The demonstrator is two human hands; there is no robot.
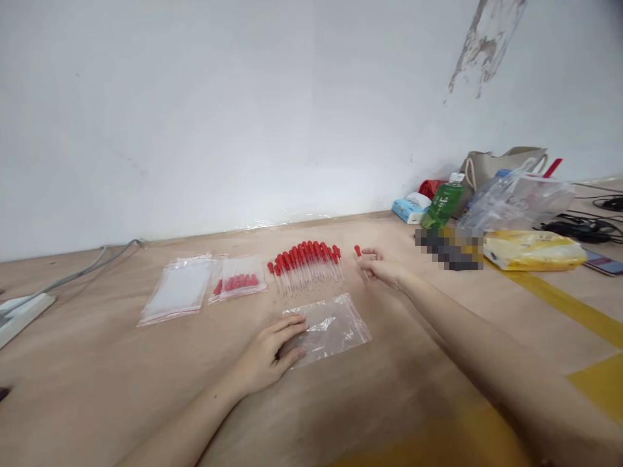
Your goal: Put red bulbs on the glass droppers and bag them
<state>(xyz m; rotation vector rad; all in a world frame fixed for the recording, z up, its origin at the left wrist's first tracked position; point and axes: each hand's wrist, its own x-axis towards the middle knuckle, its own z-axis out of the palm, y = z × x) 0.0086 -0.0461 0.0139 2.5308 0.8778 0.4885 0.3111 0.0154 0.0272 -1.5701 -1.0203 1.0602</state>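
Observation:
My left hand (277, 347) lies with fingers stretched out and thumb apart on the left end of a clear zip bag (333, 327), which is flat on the table. To the right of a fanned row of red-bulbed glass droppers (306, 259), my right hand (381, 267) pinches a single dropper (357, 250). Its red bulb points away from me and its thin tube shows below the fingers. Left of the row sits a zip bag with several droppers inside (241, 279). Farther left is a stack of flat zip bags (178, 287).
Back right against the wall stand a blue tissue pack (409, 211), a green bottle (442, 202), a plastic bag (520, 198) and a beige bag (506, 159). A yellow tissue pack (533, 250) and a phone (602, 262) lie nearer. A grey cable (92, 263) runs to a white power strip (24, 318) at left.

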